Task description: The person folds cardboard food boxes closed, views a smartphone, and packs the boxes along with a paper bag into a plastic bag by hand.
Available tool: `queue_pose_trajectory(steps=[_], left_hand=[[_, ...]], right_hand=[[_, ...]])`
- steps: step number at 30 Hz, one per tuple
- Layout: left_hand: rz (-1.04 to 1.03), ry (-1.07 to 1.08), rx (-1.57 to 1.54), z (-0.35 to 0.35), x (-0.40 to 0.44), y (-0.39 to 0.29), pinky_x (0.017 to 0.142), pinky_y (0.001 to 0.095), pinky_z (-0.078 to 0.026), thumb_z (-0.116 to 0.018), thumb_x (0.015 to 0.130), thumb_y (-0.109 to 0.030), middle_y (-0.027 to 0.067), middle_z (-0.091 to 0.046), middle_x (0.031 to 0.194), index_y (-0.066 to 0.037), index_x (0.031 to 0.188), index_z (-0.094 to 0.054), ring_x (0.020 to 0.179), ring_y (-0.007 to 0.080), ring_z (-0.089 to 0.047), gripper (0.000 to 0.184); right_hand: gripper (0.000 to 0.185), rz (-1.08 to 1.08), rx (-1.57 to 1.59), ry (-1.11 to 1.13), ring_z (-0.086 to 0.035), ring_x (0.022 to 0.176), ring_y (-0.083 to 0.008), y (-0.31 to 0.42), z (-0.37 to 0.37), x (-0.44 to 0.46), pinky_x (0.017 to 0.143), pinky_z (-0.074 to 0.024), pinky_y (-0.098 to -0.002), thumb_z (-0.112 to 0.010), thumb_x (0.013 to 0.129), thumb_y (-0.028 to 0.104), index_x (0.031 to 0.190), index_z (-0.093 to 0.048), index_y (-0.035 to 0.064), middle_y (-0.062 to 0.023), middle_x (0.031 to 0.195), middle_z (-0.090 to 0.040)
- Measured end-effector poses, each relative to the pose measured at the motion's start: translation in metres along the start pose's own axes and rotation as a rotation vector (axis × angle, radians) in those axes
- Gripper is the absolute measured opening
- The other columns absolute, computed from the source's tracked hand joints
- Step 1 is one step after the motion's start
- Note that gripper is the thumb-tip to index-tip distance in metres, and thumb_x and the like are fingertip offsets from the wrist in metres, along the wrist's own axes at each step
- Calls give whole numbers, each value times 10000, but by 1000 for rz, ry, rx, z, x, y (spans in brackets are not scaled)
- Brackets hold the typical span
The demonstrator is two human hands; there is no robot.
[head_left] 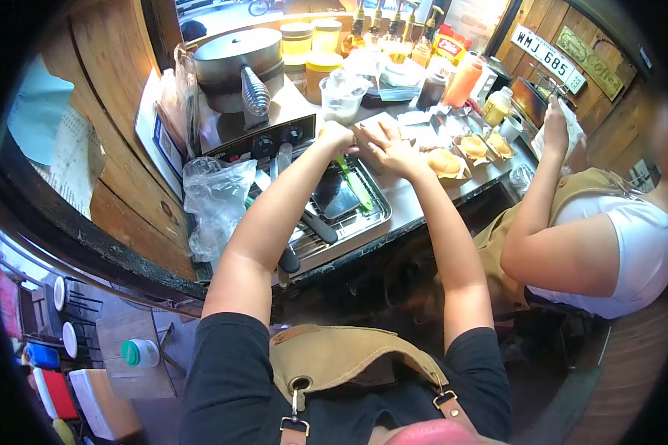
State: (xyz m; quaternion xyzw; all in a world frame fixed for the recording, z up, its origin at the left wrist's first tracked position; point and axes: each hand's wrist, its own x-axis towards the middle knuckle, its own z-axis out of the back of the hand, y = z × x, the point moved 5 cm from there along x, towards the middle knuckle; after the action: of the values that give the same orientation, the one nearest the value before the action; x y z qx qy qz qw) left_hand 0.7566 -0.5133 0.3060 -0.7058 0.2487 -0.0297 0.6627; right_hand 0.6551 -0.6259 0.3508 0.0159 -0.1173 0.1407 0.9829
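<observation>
My left hand (335, 139) is curled at the counter's middle, in front of a clear plastic tub (344, 96); what its fingers close on, if anything, is hidden. Beside it, my right hand (391, 151) has its fingers stretched over a greyish-brown folded paper or card piece (382, 126). Below my left hand, a bright green utensil (356, 185) lies on a wire-racked metal tray (382, 215). Next to it on the rack rest a dark flat rectangular object (335, 195) and a black-handled tool (319, 226). Several buns (445, 163) in paper sit right of my right hand.
A large lidded pot (237, 59) stands at the back left, near yellow-filled jars (297, 38). Pump bottles (375, 26) and an orange squeeze bottle (464, 80) line the back. A crumpled plastic bag (219, 196) lies left. A co-worker (586, 237) stands close on my right.
</observation>
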Motion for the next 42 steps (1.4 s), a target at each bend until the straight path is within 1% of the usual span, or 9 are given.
queue_pose_trajectory(steps=[10, 12, 16, 17, 22, 25, 28, 36, 42], left_hand=[[-98, -60, 54, -9, -12, -16, 466, 303, -565, -722, 722, -37, 200, -646, 779, 89, 840, -619, 621, 242, -653, 202], [-166, -135, 68, -8, -22, -21, 484, 310, -572, -742, 720, -48, 215, -643, 797, 105, 851, -605, 652, 236, -659, 243], [-70, 34, 153, -11, -13, -22, 541, 267, -574, -715, 760, -90, 141, -645, 819, 66, 892, -575, 651, 193, -653, 248], [-63, 33, 146, -9, -16, -24, 514, 245, -567, -693, 772, -72, 133, -658, 791, 74, 813, -621, 626, 183, -654, 168], [-93, 37, 541, 11, -4, -42, 598, 276, -549, -671, 799, -191, 133, -637, 909, 11, 1055, -555, 732, 189, -644, 346], [-709, 378, 721, 6, -1, -48, 743, 284, -496, -683, 707, -112, 98, -642, 960, -173, 1259, -523, 813, 161, -591, 578], [-731, 461, 918, -4, -24, -37, 857, 351, -470, -748, 610, -170, 97, -652, 1003, -235, 1228, -555, 924, 223, -618, 650], [-1163, -46, 1314, -15, -66, -45, 602, 387, -507, -661, 767, -207, 135, -635, 720, -149, 1042, -633, 678, 298, -638, 282], [-976, -130, 1514, -39, -48, -41, 587, 406, -506, -634, 794, -213, 153, -638, 709, -86, 1027, -592, 659, 316, -646, 269]], right_hand=[[815, -264, 57, -44, -252, 1346, -338, 13, -4, -15, 999, -140, -684, -634, 730, 321, 1413, -257, 88, -153, 1451, -286], [802, -138, 206, -160, -375, 1271, -353, 11, -4, -14, 964, 22, -742, -628, 737, 308, 1413, -243, 116, -159, 1441, -300], [559, -299, 513, -295, -569, 1060, -351, -7, 40, -41, 919, -405, -503, -609, 754, 282, 1251, -498, 52, -193, 1165, -577], [429, -212, 354, -674, -631, 911, -322, -11, 59, -56, 751, -494, -374, -623, 760, 240, 1128, -591, 22, -187, 969, -645], [402, -529, 700, -676, -647, 781, -283, -16, 46, -90, 713, -504, -354, -661, 775, 205, 1121, -599, 11, -189, 857, -646], [398, -521, 656, -587, -650, 727, -271, 10, 42, -86, 694, -512, -342, -671, 791, 188, 1139, -595, 11, -182, 837, -648], [391, -447, 511, -543, -647, 762, -273, 13, 25, -74, 704, -511, -339, -675, 776, 127, 1141, -591, 15, -192, 936, -645], [392, -312, 536, -594, -620, 870, -316, -18, 7, -48, 791, -479, -370, -613, 765, 25, 1154, -569, 22, -205, 978, -632], [319, -655, 604, -560, -604, 833, -332, -51, 45, -71, 782, -469, -386, -606, 750, 67, 1057, -586, -15, -225, 944, -618]])
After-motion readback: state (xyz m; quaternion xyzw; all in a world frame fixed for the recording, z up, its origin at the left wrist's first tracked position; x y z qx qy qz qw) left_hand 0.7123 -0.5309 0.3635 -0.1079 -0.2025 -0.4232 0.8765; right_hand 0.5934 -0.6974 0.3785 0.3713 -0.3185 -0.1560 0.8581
